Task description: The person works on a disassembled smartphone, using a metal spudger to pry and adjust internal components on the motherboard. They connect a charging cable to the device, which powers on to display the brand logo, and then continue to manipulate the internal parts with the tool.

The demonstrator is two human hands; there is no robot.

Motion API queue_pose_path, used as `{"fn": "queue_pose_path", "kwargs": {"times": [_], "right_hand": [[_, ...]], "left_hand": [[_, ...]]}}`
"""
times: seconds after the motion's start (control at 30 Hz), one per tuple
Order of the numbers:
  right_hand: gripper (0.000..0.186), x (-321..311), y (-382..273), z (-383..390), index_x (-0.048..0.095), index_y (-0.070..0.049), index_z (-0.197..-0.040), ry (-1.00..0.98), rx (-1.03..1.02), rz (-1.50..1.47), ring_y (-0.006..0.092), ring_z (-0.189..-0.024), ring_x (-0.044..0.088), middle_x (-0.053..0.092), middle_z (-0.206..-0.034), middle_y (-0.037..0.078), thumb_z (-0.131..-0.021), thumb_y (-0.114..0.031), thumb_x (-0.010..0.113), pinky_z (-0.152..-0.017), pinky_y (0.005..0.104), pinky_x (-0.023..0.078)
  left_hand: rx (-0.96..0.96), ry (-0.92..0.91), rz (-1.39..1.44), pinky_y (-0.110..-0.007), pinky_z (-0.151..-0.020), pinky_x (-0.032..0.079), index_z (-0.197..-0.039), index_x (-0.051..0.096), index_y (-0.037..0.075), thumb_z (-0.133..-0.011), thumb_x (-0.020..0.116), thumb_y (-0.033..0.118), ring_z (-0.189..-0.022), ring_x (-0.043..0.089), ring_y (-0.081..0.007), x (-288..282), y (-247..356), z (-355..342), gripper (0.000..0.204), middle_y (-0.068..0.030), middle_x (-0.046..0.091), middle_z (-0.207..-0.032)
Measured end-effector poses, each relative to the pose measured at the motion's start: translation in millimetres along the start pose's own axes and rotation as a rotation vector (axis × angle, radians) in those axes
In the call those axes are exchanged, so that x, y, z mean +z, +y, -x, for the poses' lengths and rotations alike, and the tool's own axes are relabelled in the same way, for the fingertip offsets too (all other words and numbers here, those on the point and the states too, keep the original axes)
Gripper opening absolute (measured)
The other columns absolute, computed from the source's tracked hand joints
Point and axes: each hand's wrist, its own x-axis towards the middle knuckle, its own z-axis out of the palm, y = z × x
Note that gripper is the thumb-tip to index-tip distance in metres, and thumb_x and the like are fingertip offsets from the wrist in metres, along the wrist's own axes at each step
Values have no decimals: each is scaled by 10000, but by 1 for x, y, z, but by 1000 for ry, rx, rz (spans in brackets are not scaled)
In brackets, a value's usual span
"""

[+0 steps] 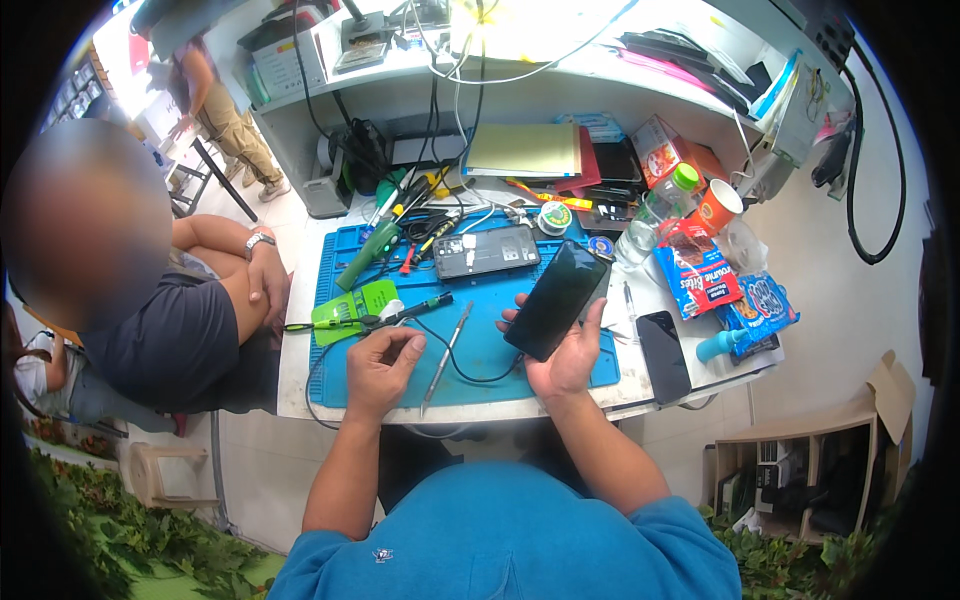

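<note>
My right hand (pixel 565 365) holds a smartphone (pixel 560 300) from below, its dark screen facing up and its body tilted over the mat. A thin black cable (pixel 455 365) loops across the blue work mat (pixel 480 390) and ends near the phone's lower end; whether it is plugged in I cannot tell. My left hand (pixel 382 372) is closed with thumb and fingertips together at the mat's left part; what they hold, if anything, is hidden. Between my hands lies a slim metal pen-like tool (pixel 446 358). Beyond them rests an opened phone body (pixel 487 252).
Pliers and screwdrivers (pixel 385 235) crowd the mat's back left, beside a green card (pixel 352 312). At right lie another black phone (pixel 662 357), snack bags (pixel 697 268), a bottle (pixel 655 215) and a paper cup (pixel 717 207). A person (pixel 180 340) sits at the left edge.
</note>
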Motion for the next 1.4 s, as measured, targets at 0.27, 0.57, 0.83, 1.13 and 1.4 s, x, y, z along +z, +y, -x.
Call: {"fn": "queue_pose_path", "kwargs": {"times": [0.27, 0.57, 0.83, 1.13, 1.4], "right_hand": [[865, 1, 3, 0, 575, -32, -1400, -18, -5, -6, 411, -1074, 728, 709, -1220, 229, -1055, -782, 318, -981, 583, 580], [851, 0, 5, 1, 589, -27, -1377, -83, -51, 15, 378, -1124, 716, 719, -1206, 207, -1080, -752, 259, -1032, 540, 561], [898, 3, 5, 5, 413, -22, -1534, -157, -30, 76, 325, -1239, 656, 659, -1298, 190, -1049, -776, 361, -1103, 472, 518], [587, 0, 8, 4, 325, -19, -1614, -98, 82, 141, 379, -1402, 555, 527, -1526, 222, -1163, -376, 444, -1169, 512, 462], [544, 5, 1, 6, 407, 14, -1571, -93, 122, 94, 389, -1383, 589, 586, -1461, 230, -1143, -301, 520, -1138, 502, 522]], "left_hand": [[66, 57, -30, -212, -631, 456, -1002, 769, -15, -980, 806, 120, -702, 598, -51, 1, -3, 4, 142, 6, 702, -820], [158, -266, -325, -366, -816, 594, -1146, 754, 2, -831, 923, 258, -878, 752, -273, 73, 58, -14, 440, -141, 767, -1029], [284, -190, -221, -360, -740, 594, -1051, 774, 31, -827, 878, 82, -766, 744, -247, 84, 50, -18, 253, -105, 763, -909], [726, -175, -565, -407, -854, 574, -1068, 783, 95, -747, 939, 140, -959, 701, -303, 69, 42, -14, 359, -87, 735, -1006], [425, -174, -481, -389, -831, 578, -1090, 789, 23, -778, 946, 189, -935, 728, -287, 35, 43, -12, 387, -132, 767, -1017]]}}
